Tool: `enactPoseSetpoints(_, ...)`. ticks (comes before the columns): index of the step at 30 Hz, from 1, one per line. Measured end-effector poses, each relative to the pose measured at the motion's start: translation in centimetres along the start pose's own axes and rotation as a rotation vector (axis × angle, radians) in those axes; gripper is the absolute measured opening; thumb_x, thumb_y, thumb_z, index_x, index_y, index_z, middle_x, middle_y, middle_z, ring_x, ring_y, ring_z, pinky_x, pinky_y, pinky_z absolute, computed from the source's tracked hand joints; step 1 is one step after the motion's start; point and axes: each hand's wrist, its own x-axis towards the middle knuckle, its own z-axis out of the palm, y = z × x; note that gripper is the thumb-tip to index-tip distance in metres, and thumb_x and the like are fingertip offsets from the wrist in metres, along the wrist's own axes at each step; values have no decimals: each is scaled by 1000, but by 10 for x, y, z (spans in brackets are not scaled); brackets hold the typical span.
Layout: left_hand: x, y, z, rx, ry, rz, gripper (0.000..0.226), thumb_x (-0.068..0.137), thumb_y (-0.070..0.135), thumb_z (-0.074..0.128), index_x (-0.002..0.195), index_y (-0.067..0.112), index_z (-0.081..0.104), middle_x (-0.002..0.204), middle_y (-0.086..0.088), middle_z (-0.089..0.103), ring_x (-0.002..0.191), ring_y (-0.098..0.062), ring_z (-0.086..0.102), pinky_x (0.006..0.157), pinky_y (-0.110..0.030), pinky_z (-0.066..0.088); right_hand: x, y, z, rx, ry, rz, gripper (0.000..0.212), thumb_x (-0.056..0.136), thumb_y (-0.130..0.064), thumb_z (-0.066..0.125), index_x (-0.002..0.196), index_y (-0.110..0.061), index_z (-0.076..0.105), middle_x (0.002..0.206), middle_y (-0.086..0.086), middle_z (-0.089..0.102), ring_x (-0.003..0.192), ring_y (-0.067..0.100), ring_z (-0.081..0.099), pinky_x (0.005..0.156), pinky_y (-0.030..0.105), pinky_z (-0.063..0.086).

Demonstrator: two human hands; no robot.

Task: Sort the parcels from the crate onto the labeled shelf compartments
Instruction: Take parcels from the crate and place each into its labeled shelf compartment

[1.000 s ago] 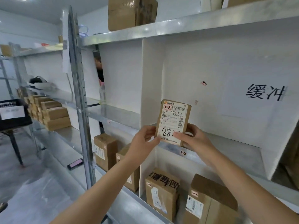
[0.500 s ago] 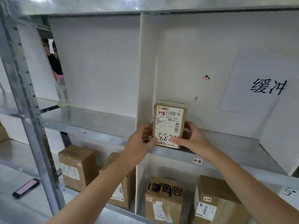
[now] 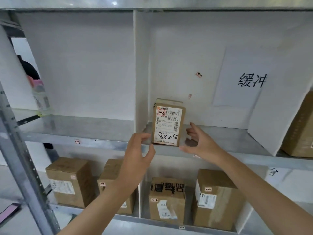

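Currently the parcel (image 3: 168, 122) stands upright on the shelf (image 3: 228, 138), long axis vertical, between left grip (image 3: 137, 156) and right grip (image 3: 201, 145), both spread, holding nothing.

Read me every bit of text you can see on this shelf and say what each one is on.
"1-2": parcel label, red-boxed.
"507 N705 A32": same label.
"8825": same label, handwritten.
"缓冲": white sheet on the back wall.
"1-1": tag on the shelf edge.
"1-2": sticker on the rightmost lower box.
"1-2": sticker on the box beside it.
Label fine print and that box's big black print: too small or blurred to read.
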Motion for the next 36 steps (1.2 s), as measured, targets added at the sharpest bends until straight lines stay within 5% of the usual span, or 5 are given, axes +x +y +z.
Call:
enactPoseSetpoints(8, -22, 79, 62, 191, -309, 231, 33, 93, 26, 57, 125, 21, 53, 124, 5, 53, 119, -10, 47, 101, -27, 40, -99, 40, -74, -293, 100, -126, 37, 92, -33, 65, 128, -34, 56, 122, -24, 56, 115, -12, 50, 98, 8, 37)
enactPoseSetpoints(12, -50, 137, 145, 194, -483, 301, 37, 92, 29, 58, 126, 16, 53, 125, 0, 55, 117, -17, 50, 100, -31, 40, -168, 70, -134, -382, 147, -57, 39, 92, -37, 64, 129, -31, 56, 126, -24, 51, 118, -5, 50, 101, 19, 39)
enactPoseSetpoints(16, -85, 213, 233, 63, -573, 369, 37, 92, 27, 59, 126, 15, 54, 125, -2, 56, 116, -19, 51, 101, -31, 41, -254, 105, -205, -443, 316, 91, 40, 91, -38, 64, 129, -27, 57, 130, -23, 40, 118, -2, 47, 99, 14, 32)
enactPoseSetpoints(22, -163, 317, 352, 18, -733, 664, 44, 93, 32, 56, 134, 17, 50, 136, 4, 51, 125, -16, 45, 106, -25, 31, -398, 149, -300, -604, 517, 389, 54, 93, -40, 60, 142, -22, 44, 144, -8, 41, 128, 14, 45, 107, 32, 37)
enactPoseSetpoints(36, -279, 503, 569, -299, -1014, 963, 44, 92, 33, 54, 131, 12, 51, 127, -1, 54, 118, -20, 47, 100, -28, 33, -588, 228, -440, -698, 683, 921, 60, 92, -42, 60, 145, -21, 40, 143, -7, 40, 131, 15, 42, 109, 32, 36)
